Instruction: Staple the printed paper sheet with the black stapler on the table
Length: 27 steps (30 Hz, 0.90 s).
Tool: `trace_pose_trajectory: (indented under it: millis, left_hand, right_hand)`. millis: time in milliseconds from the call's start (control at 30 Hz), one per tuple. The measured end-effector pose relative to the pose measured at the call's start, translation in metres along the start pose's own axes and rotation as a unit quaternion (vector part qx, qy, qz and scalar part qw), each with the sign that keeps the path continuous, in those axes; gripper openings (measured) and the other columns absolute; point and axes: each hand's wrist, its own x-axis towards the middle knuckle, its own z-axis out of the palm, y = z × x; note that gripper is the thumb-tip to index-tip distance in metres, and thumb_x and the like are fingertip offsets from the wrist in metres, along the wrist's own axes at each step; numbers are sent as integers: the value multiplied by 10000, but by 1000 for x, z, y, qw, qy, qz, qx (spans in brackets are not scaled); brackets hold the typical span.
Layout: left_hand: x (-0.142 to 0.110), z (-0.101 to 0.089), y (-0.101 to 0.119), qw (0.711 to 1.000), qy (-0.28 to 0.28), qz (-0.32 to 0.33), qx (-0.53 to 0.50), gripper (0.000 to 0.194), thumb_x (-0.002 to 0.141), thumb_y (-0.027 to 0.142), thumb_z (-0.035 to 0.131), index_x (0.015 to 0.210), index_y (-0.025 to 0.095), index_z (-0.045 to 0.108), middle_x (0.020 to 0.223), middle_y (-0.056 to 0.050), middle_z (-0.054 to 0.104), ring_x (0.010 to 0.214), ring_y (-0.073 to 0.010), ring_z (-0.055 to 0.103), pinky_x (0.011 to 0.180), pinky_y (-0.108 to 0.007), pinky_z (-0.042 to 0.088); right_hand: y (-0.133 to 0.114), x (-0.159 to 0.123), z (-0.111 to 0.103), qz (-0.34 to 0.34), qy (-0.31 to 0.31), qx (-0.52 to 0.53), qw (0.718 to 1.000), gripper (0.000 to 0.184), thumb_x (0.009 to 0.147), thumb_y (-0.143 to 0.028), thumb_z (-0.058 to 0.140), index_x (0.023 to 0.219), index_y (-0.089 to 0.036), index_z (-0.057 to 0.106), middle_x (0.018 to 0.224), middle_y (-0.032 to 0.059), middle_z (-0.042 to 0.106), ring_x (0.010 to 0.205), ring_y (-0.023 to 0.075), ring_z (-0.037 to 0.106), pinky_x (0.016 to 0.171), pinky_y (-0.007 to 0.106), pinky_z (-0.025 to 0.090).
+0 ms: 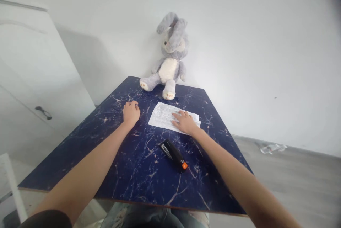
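My right hand [185, 122] lies with its fingers spread on printed sheets of paper [160, 116], over their right part. The paper rests on the table, slightly askew, and its print is too small to read. To the left of the paper, my left hand [131, 113] rests on the tabletop with its fingers curled in, and nothing shows in it. A black stapler [173, 154] with an orange end lies nearer to me, below the paper, touched by neither hand.
The dark blue marble-patterned table [144, 185] reaches to the wall. At its far end a grey plush rabbit [170, 57] sits against the wall. A white cabinet [34, 71] stands on the left. On the floor at right lies clear plastic packaging [273, 148].
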Motion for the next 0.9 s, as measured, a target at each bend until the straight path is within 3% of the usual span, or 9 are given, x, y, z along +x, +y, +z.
trace_pose_trajectory:
  millis: [100,233,333,400,500,600,700,800,900]
  left_hand:
    - [1,0,-3,999,25,-16,-20,292,914,131,465,1120,200,659,1132,-145,589,1128,-298,558,993,-426,442]
    - [-2,-3,-3,996,68,-44,-21,335,893,112,470,1168,209,633,1210,-149,571,1157,-316,540,974,-442,438]
    - [-4,-5,-3,998,37,-51,9,315,880,124,478,1137,201,644,1187,-155,597,1148,-343,537,958,-466,432]
    - [-5,-6,-4,998,4,-47,32,302,858,137,499,1114,184,652,1161,-165,612,1144,-358,532,962,-478,424]
    - [-6,-5,-4,998,-9,-39,52,341,831,144,516,1147,173,639,1195,-177,601,1165,-367,514,969,-483,415]
    - [-7,-4,-3,997,-13,-38,66,404,819,148,521,1214,149,604,1223,-196,583,1181,-374,501,967,-485,413]
    - [-8,-4,0,996,-13,-38,83,407,828,166,518,1222,93,590,1218,-220,582,1183,-379,498,975,-481,414]
    - [-9,-5,1,995,-16,-34,96,369,839,202,520,1166,61,617,1200,-236,589,1181,-389,498,982,-486,418]
    - [-5,-7,-2,994,-18,-31,105,367,837,235,545,1148,69,647,1195,-237,594,1172,-398,508,975,-496,431]
  right_hand:
    - [-24,34,-8,-66,-32,-2,997,626,981,-634,423,1524,-323,433,1437,176,442,1273,367,431,1036,517,395]
    - [-65,76,-9,-140,-14,29,990,644,968,-656,445,1517,-319,444,1340,161,471,1222,329,446,1037,459,404]
    - [-86,96,-8,-169,-8,46,985,645,961,-653,469,1496,-294,480,1300,162,487,1192,316,462,1031,446,413]
    - [-88,98,-10,-182,-14,58,982,659,956,-652,480,1500,-280,471,1303,162,500,1183,318,468,1014,458,428]
    - [-73,79,-13,-173,34,106,979,629,971,-567,520,1500,-232,456,1328,155,524,1187,307,478,1018,465,428]
    - [-50,35,-23,-154,99,221,958,425,1003,-450,508,1315,-180,606,1208,123,606,1083,245,557,975,395,453]
    - [-34,-16,-41,-184,46,338,922,340,1027,-442,463,1082,-196,691,1041,76,655,932,199,601,829,327,481]
    - [-32,-55,-57,-250,-6,374,893,322,991,-466,548,1143,-218,684,975,52,624,851,176,562,752,301,450]
    - [-37,-74,-59,-326,-81,382,861,444,924,-507,648,1267,-225,637,939,35,594,796,161,529,721,295,430]
